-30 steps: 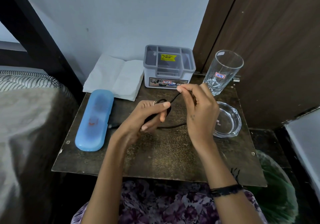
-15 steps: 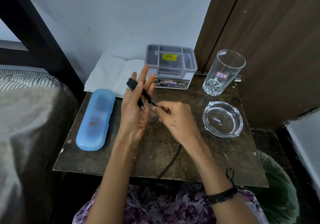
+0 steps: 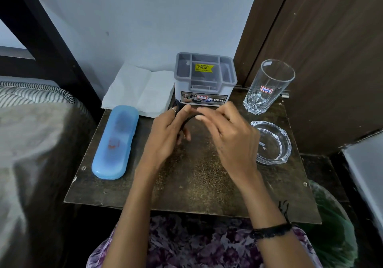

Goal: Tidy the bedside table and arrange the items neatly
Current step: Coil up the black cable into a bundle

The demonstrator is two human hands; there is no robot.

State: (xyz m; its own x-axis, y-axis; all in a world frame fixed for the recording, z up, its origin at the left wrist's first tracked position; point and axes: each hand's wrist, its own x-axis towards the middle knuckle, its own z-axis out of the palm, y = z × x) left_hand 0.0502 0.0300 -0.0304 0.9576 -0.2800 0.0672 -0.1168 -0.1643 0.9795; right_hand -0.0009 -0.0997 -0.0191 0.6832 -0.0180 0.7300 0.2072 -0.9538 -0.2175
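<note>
**Black cord held between both hands over the bench**

A thin black cord is seen looped around the fingers of the left hand, which is raised above the middle of the dark bench. The left fingers are curled shut on the cord. The right hand is held just beside it, fingertips bent toward the cord; the image is blurred there, so whether the right fingers are pinching the cord cannot be told.

Positions on the bench are noted as follows. A blue case lies lengthwise near the left edge. A white folded tissue is placed at the back left, against the wall. A grey organiser box with a yellow price sticker stands at the back centre, just beyond the hands. A clear drinking glass stands upright at the back right. A glass ashtray rests in front of it, near the right edge and just beside the right hand.

A black thread band is worn on the right wrist.
</note>
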